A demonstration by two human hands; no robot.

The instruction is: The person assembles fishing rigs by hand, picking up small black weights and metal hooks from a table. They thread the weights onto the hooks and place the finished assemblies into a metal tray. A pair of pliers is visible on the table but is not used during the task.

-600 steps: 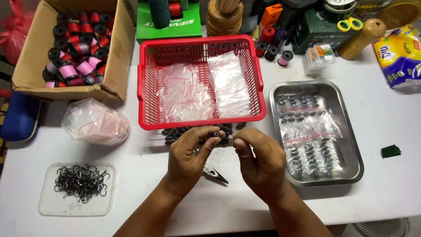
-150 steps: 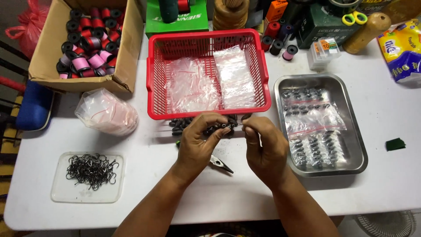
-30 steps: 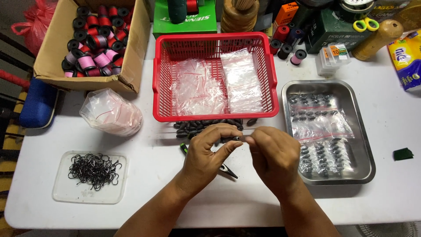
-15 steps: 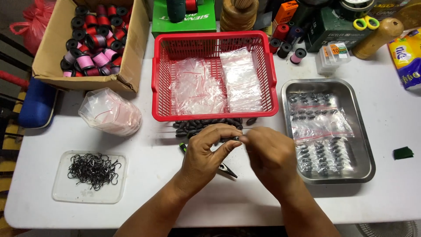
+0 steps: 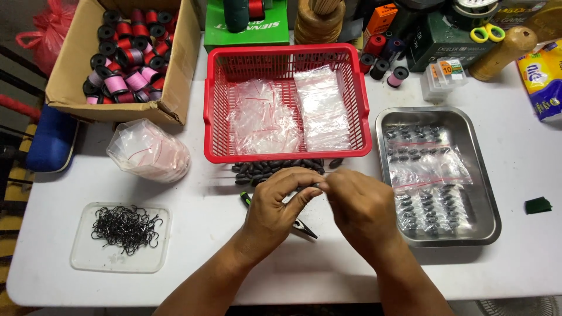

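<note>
Both grips, left hand & right hand, pinching a small dark sinker; mid-assembly I reckon, next needs steady fingertip alignment.

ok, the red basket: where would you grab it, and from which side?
Probably by the top rim of the red basket, one short side wall in each hand, coming from above. The rim is a thick band, open and upright, while the mesh walls look thin. The near wall is crowded by the dark beads and both hands; its left side is free, and the steel tray leaves a gap on the right.
</note>
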